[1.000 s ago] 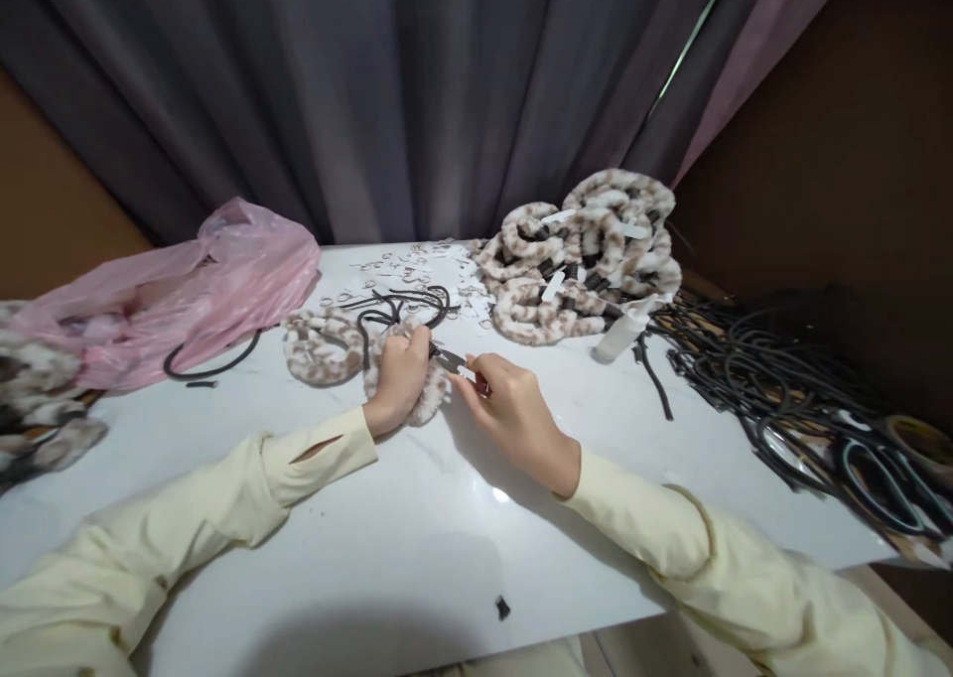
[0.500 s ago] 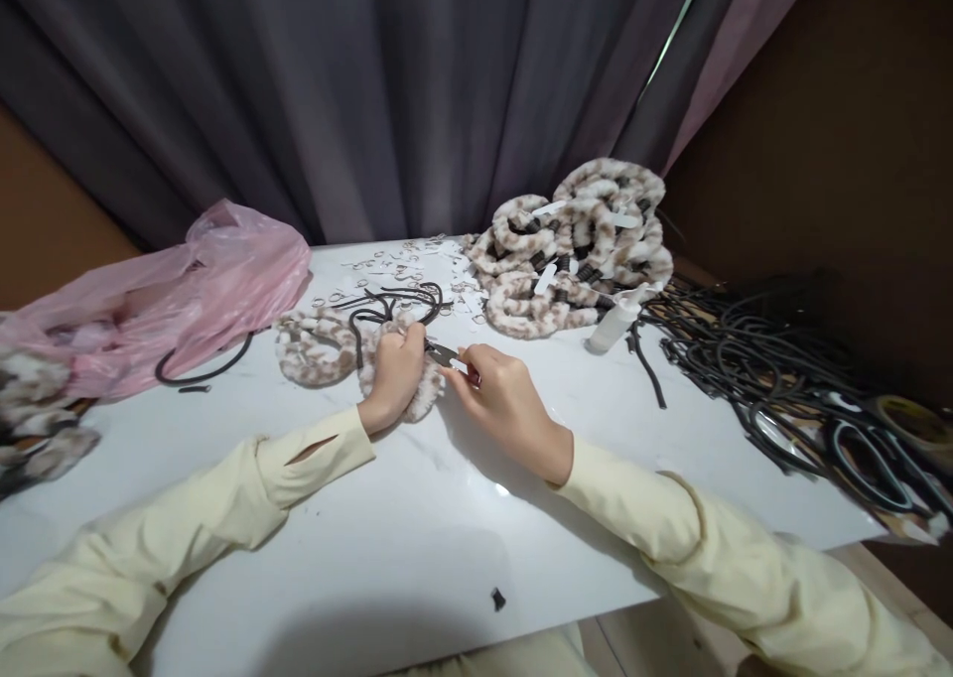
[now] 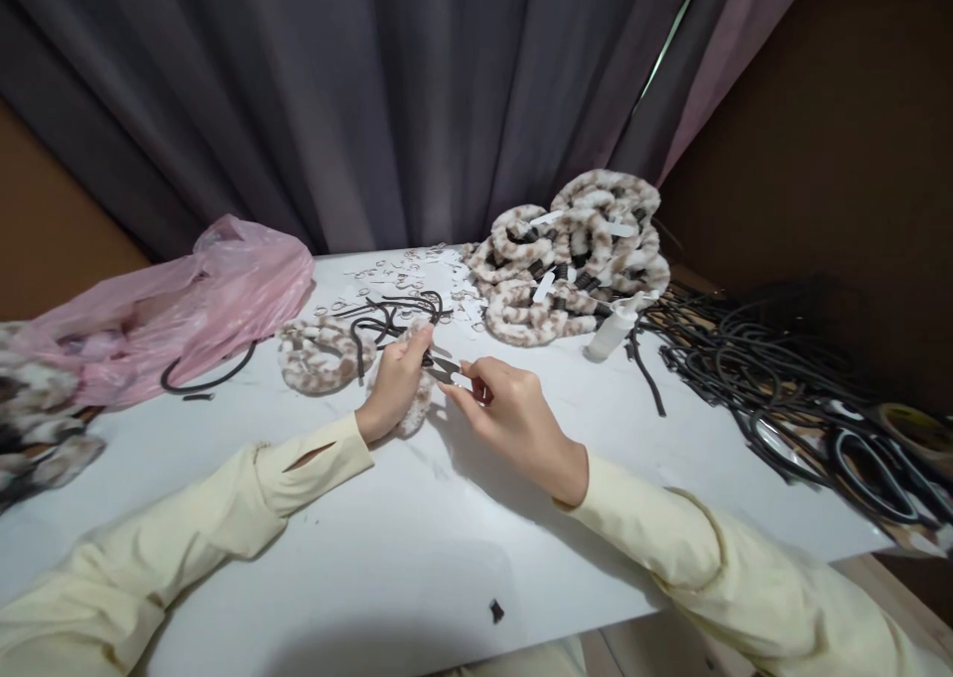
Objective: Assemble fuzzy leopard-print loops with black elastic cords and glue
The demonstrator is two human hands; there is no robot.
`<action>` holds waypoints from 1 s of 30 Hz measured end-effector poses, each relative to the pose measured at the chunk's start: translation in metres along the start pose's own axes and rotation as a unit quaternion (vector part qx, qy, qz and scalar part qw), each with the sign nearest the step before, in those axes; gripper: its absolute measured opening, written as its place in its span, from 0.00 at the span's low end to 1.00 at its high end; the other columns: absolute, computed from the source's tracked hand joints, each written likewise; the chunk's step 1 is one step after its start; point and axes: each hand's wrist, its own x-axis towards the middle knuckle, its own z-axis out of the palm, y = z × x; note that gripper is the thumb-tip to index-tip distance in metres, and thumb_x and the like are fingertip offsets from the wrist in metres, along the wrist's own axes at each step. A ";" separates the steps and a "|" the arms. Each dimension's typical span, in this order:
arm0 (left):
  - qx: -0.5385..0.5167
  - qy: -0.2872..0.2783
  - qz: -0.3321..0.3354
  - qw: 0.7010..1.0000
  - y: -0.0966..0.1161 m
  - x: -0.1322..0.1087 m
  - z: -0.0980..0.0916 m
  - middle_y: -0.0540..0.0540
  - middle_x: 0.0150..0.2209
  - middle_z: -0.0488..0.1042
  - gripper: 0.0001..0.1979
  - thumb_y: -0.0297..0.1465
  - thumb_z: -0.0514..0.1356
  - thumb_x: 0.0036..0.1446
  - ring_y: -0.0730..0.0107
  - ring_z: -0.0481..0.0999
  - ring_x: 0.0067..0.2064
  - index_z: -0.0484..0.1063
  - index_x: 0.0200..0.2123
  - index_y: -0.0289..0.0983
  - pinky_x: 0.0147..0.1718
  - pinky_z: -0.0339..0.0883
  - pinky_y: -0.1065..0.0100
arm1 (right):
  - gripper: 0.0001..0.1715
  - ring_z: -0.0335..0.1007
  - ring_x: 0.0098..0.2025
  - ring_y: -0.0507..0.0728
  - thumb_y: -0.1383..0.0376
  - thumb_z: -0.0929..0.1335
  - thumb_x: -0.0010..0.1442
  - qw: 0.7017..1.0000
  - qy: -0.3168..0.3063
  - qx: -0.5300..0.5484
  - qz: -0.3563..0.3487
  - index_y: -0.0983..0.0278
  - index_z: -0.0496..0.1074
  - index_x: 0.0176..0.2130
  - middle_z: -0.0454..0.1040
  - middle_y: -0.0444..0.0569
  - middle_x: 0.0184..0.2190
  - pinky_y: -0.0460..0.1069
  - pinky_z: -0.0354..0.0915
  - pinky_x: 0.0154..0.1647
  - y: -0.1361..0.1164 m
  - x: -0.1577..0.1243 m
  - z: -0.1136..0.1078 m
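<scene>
My left hand (image 3: 393, 384) is closed round a fluffy white-and-brown plush ring (image 3: 417, 411), which is partly hidden behind the fingers. In my right hand (image 3: 517, 421) is a pair of thread snips (image 3: 445, 370), gripped between thumb and fingers. Their blades are apart and point left, toward a dark bit at my left fingertips too small to make out. A second plush ring (image 3: 319, 361) lies flat just left of my left hand. Short black cords (image 3: 383, 322) are strewn behind the hands.
Small metal clasps (image 3: 394, 272) are scattered at the back. A pile of plush rings (image 3: 573, 250) and a clear squeeze bottle (image 3: 612, 332) stand right of them. Black cords (image 3: 745, 349) heap at far right, near scissors (image 3: 875, 469). A pink plastic bag (image 3: 215, 305) lies left.
The snips' blades have spread apart, and my right hand has shifted slightly right and down. My left hand keeps hold of the plush ring. The whole view has tilted up a little.
</scene>
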 end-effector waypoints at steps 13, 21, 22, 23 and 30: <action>-0.022 -0.004 -0.037 0.999 -0.001 0.000 -0.002 0.52 0.16 0.65 0.18 0.44 0.54 0.52 0.73 0.64 0.19 0.64 0.20 0.37 0.21 0.57 0.73 | 0.12 0.55 0.19 0.48 0.64 0.68 0.53 0.999 0.015 0.019 0.025 0.65 0.64 0.22 0.64 0.41 0.17 0.44 0.53 0.22 0.005 0.001 -0.005; 0.050 -0.005 0.023 0.998 -0.002 -0.002 -0.003 0.51 0.18 0.67 0.18 0.43 0.53 0.54 0.72 0.65 0.23 0.64 0.20 0.36 0.25 0.59 0.72 | 0.13 0.54 0.19 0.47 0.65 0.69 0.53 0.999 0.007 0.033 0.020 0.65 0.64 0.22 0.64 0.41 0.17 0.44 0.52 0.22 0.003 0.001 -0.004; 0.059 -0.001 0.024 0.998 -0.001 -0.001 -0.003 0.50 0.18 0.67 0.18 0.43 0.53 0.54 0.72 0.65 0.23 0.64 0.20 0.36 0.26 0.59 0.72 | 0.13 0.54 0.19 0.47 0.65 0.69 0.53 0.999 0.002 0.033 0.022 0.65 0.64 0.22 0.64 0.41 0.17 0.44 0.52 0.22 0.003 0.001 -0.004; 0.063 0.000 0.022 0.998 -0.001 -0.001 -0.003 0.50 0.18 0.67 0.18 0.43 0.52 0.55 0.72 0.65 0.23 0.64 0.20 0.36 0.26 0.59 0.72 | 0.13 0.54 0.19 0.47 0.65 0.68 0.53 0.999 0.000 0.033 0.024 0.65 0.64 0.22 0.64 0.41 0.17 0.44 0.52 0.22 0.003 0.001 -0.004; -0.016 -0.106 -0.041 0.993 0.007 0.007 -0.008 0.51 0.15 0.65 0.19 0.42 0.53 0.53 0.74 0.63 0.18 0.67 0.18 0.36 0.21 0.58 0.72 | 0.12 0.55 0.18 0.47 0.64 0.70 0.50 0.999 0.010 0.021 0.043 0.66 0.65 0.20 0.63 0.41 0.15 0.44 0.52 0.21 0.008 0.008 -0.010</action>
